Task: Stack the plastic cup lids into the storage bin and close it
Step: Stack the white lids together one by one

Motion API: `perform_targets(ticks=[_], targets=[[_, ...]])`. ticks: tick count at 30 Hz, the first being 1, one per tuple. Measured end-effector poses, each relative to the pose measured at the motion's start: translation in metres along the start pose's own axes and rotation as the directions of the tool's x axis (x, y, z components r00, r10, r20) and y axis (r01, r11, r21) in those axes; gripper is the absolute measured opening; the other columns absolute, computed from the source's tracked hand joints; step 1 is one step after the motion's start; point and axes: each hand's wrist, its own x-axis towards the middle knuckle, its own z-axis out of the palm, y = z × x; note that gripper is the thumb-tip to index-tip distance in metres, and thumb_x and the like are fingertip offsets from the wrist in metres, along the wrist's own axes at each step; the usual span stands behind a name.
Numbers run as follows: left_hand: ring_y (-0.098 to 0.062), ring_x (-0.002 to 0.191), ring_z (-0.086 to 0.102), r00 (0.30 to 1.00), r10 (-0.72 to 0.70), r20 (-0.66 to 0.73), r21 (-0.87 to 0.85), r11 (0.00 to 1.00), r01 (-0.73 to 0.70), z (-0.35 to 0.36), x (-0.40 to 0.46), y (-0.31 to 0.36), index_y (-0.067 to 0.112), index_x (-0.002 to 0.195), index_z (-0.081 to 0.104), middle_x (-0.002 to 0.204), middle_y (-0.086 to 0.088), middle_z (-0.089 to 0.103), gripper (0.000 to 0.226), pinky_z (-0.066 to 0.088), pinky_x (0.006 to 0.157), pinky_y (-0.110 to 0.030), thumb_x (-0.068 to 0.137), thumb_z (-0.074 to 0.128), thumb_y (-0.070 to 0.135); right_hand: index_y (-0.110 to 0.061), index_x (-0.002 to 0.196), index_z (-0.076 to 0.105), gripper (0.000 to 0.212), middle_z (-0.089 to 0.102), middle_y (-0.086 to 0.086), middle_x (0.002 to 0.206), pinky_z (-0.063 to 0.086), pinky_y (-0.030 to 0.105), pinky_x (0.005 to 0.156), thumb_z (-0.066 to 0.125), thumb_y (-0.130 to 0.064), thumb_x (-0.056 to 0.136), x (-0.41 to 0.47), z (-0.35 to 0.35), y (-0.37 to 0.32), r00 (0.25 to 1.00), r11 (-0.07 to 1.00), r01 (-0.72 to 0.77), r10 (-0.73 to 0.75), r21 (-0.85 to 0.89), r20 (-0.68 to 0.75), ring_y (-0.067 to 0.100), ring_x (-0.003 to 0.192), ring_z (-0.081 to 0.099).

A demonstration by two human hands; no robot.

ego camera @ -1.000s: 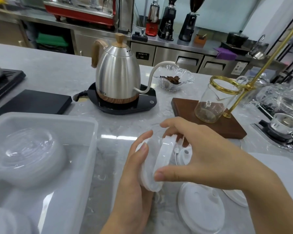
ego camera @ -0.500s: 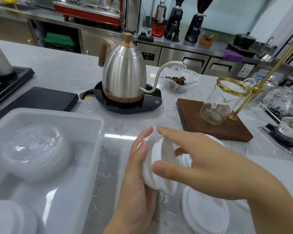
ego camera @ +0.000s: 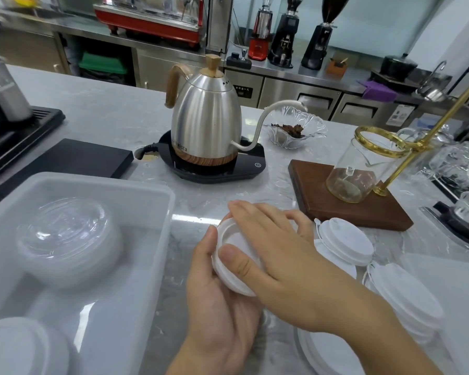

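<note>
While the left hand (ego camera: 217, 301) cups a small stack of round white plastic lids (ego camera: 234, 259) over the grey worktop (ego camera: 98, 115), right hand (ego camera: 279, 255) pressed flat on top | clear plastic bin (ego camera: 136, 280) open, some lids inside | more white lids (ego camera: 344, 239) still out.

My view of a pale marble counter (ego camera: 106, 120), translucent storage bin (ego camera: 146, 239) at nine o'clock, black slab (ego camera: 73, 158) behind it, kettle base (ego camera: 244, 166) at twelve, walnut stand (ego camera: 336, 201) at two, loose white lids (ego camera: 347, 239) at three.
</note>
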Motion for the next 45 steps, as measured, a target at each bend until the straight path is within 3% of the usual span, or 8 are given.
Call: perform_targets(ticks=[8, 14, 20, 25, 31, 35, 40, 45], targets=[[-0.037, 0.136, 0.054, 0.999, -0.035, 0.004, -0.175, 0.984, 0.035, 0.0, 0.002, -0.003, 0.007, 0.141, 0.059, 0.151, -0.021, 0.052, 0.07, 0.039, 0.114, -0.05, 0.094, 0.051, 0.058, -0.03, 0.156, -0.002, 0.086, -0.008, -0.022, 0.162, -0.015, 0.037, 0.117, 0.002, -0.076, 0.084, 0.005, 0.011, -0.005, 1.0, 0.993, 0.028, -0.029, 0.114, 0.011, -0.015, 0.14, -0.02], [-0.033, 0.137, 0.054, 0.996, -0.091, 0.023, -0.169, 0.981, 0.094, 0.0, 0.002, 0.0, 0.012, 0.143, 0.058, 0.147, -0.013, 0.059, 0.066, 0.028, 0.122, -0.05, 0.093, 0.056, 0.055, -0.029, 0.155, -0.01, 0.081, -0.02, -0.02, 0.16, -0.012, 0.034, 0.12, 0.012, -0.07, 0.088, 0.005, 0.007, 0.001, 0.993, 0.99, 0.077, -0.086, 0.115, 0.076, -0.013, 0.138, -0.028], [-0.031, 0.134, 0.058, 0.992, -0.12, 0.027, -0.132, 0.984, 0.123, -0.001, 0.003, 0.002, 0.011, 0.139, 0.063, 0.144, -0.017, 0.061, 0.064, 0.037, 0.114, -0.043, 0.089, 0.06, 0.051, -0.024, 0.155, -0.013, 0.079, -0.022, -0.016, 0.161, -0.015, 0.029, 0.118, 0.014, -0.065, 0.093, 0.002, 0.009, -0.004, 0.995, 0.989, 0.033, -0.047, 0.146, 0.088, -0.006, 0.139, -0.033], [-0.026, 0.129, 0.062, 0.997, -0.064, -0.029, -0.127, 0.99, 0.06, -0.003, 0.004, 0.003, 0.015, 0.13, 0.07, 0.136, -0.012, 0.067, 0.056, 0.054, 0.102, -0.039, 0.092, 0.057, 0.054, -0.022, 0.157, 0.01, 0.069, -0.005, -0.013, 0.164, -0.01, 0.01, 0.115, 0.039, -0.047, 0.1, -0.004, -0.003, -0.007, 0.99, 0.958, 0.123, -0.137, 0.258, 0.034, -0.011, 0.143, -0.015], [-0.035, 0.115, 0.07, 0.988, -0.067, -0.137, -0.178, 0.983, 0.042, -0.003, 0.006, 0.001, 0.01, 0.127, 0.07, 0.126, -0.022, 0.071, 0.06, 0.062, 0.085, -0.05, 0.084, 0.066, 0.052, -0.034, 0.137, 0.054, 0.048, 0.055, -0.025, 0.137, 0.036, 0.01, 0.105, 0.061, -0.045, 0.091, -0.017, -0.041, 0.016, 0.973, 0.885, 0.184, -0.101, 0.427, -0.209, -0.013, 0.129, 0.043], [-0.041, 0.098, 0.073, 0.986, -0.014, -0.164, -0.116, 0.993, -0.005, -0.001, 0.004, 0.003, 0.019, 0.109, 0.077, 0.113, -0.022, 0.075, 0.052, 0.056, 0.09, -0.064, 0.067, 0.075, 0.051, -0.037, 0.133, 0.056, 0.059, 0.062, -0.023, 0.125, 0.048, 0.031, 0.103, 0.061, -0.06, 0.079, -0.02, -0.06, 0.063, 0.934, 0.937, -0.057, 0.172, 0.346, -0.313, -0.005, 0.115, 0.057], [-0.042, 0.099, 0.074, 0.989, -0.008, -0.145, -0.114, 0.993, -0.008, -0.001, 0.004, 0.005, 0.018, 0.107, 0.078, 0.114, -0.021, 0.076, 0.05, 0.054, 0.092, -0.066, 0.07, 0.072, 0.051, -0.032, 0.144, 0.042, 0.086, 0.048, -0.009, 0.146, 0.039, 0.032, 0.1, 0.074, -0.061, 0.069, -0.026, -0.053, 0.104, 0.861, 0.874, -0.466, 0.484, 0.14, -0.155, 0.014, 0.131, 0.047], [-0.044, 0.103, 0.073, 0.987, -0.015, -0.161, -0.096, 0.995, -0.001, 0.001, 0.003, 0.006, 0.017, 0.107, 0.079, 0.117, -0.022, 0.075, 0.051, 0.057, 0.088, -0.065, 0.069, 0.072, 0.05, -0.028, 0.15, 0.031, 0.113, 0.035, -0.007, 0.156, 0.038, 0.038, 0.107, 0.077, -0.07, 0.056, -0.022, -0.043, 0.115, 0.819, 0.818, -0.572, 0.573, 0.053, -0.008, 0.019, 0.138, 0.04]])
